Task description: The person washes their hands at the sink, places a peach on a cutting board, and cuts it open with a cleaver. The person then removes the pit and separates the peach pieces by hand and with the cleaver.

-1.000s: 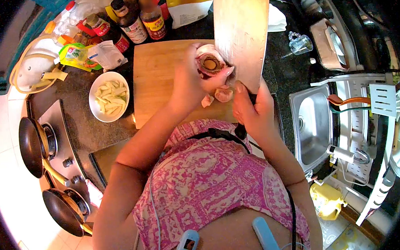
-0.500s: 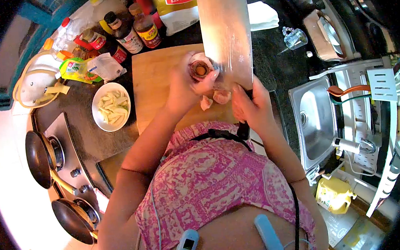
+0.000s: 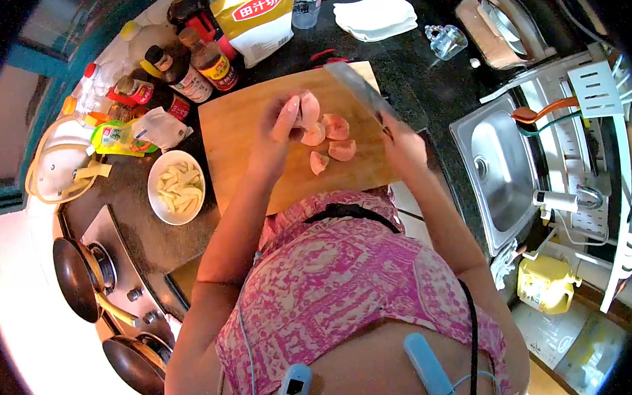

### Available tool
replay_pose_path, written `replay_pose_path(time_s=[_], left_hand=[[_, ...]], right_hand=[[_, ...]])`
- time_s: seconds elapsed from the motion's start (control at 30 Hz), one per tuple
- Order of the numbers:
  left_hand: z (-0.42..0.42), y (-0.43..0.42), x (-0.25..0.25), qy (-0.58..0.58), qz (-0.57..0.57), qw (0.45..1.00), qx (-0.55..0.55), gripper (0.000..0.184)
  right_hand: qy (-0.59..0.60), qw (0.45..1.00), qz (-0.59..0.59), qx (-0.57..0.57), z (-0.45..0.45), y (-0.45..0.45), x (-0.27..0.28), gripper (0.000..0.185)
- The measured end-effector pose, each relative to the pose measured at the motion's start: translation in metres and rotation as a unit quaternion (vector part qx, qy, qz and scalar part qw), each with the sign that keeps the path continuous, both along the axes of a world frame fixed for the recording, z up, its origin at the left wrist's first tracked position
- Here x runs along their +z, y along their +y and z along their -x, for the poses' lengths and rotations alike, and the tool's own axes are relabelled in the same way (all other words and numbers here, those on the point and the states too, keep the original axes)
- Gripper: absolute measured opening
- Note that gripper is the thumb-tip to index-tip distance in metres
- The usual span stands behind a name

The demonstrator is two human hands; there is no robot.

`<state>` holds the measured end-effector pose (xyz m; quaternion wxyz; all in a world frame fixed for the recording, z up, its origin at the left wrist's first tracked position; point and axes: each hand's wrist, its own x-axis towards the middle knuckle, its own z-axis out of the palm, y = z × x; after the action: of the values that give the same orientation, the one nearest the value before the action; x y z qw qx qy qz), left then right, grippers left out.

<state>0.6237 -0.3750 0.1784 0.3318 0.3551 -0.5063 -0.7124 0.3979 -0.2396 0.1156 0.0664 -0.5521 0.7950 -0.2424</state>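
Observation:
My left hand (image 3: 277, 131), slightly blurred, is closed on a pink rounded food chunk (image 3: 310, 108) above the wooden cutting board (image 3: 241, 151). I cannot tell what kind of food it is. Several cut pink pieces (image 3: 337, 127) lie on the board just right of and below that hand. At the board's right side, my right hand (image 3: 406, 148) grips the handle of a cleaver (image 3: 362, 92). Its broad blade is seen nearly edge-on, pointing up and left, apart from the pieces.
Left of the board stands a white bowl of pale cut strips (image 3: 178, 187). Sauce bottles (image 3: 212, 62) and a yellow-and-white bag (image 3: 258, 20) line the back. A glass mug (image 3: 447, 41) and the sink (image 3: 499, 179) are on the right; pans (image 3: 76, 279) sit on the stove at left.
The cleaver has turned from broadside to nearly edge-on and moved right, off the left hand. The left hand moved slightly left, chunk still held. More cut pieces now show on the board.

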Motion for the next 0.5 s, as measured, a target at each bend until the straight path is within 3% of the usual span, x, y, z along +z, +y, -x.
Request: replay_pose_path(time_s=[0.07, 0.1, 0.2, 0.27, 0.3, 0.43, 0.47, 0.5], left_hand=[[0.002, 0.002, 0.004, 0.031, -0.017, 0.999, 0.025, 0.034], [0.002, 0.002, 0.007, 0.031, -0.016, 0.999, 0.026, 0.034], [-0.002, 0.002, 0.01, 0.037, 0.043, 0.998, 0.011, 0.037], [-0.006, 0.001, 0.005, -0.02, 0.21, 0.978, -0.001, 0.043], [-0.008, 0.003, 0.011, -0.021, 0.209, 0.978, 0.001, 0.043], [-0.015, 0.012, 0.05, -0.151, 0.341, 0.928, -0.01, 0.048], [-0.016, 0.014, 0.052, -0.186, 0.396, 0.899, -0.014, 0.048], [-0.016, 0.017, 0.052, -0.186, 0.394, 0.9, -0.013, 0.048]], right_hand=[[0.095, 0.978, -0.184, -0.016, 0.0, -0.004, -0.03, 0.05], [0.145, 0.981, -0.13, 0.009, -0.005, -0.001, -0.034, 0.052], [0.21, 0.961, -0.178, 0.021, -0.012, -0.003, -0.039, 0.05], [0.258, 0.948, -0.18, 0.057, -0.014, -0.004, -0.038, 0.05], [0.306, 0.931, -0.18, 0.089, -0.015, -0.006, -0.034, 0.05], [0.246, 0.947, -0.168, 0.119, -0.028, -0.024, 0.037, 0.045], [-0.137, 0.973, -0.126, 0.134, -0.034, -0.034, 0.058, 0.04], [-0.501, 0.854, -0.066, 0.126, -0.042, -0.041, 0.074, 0.036]])
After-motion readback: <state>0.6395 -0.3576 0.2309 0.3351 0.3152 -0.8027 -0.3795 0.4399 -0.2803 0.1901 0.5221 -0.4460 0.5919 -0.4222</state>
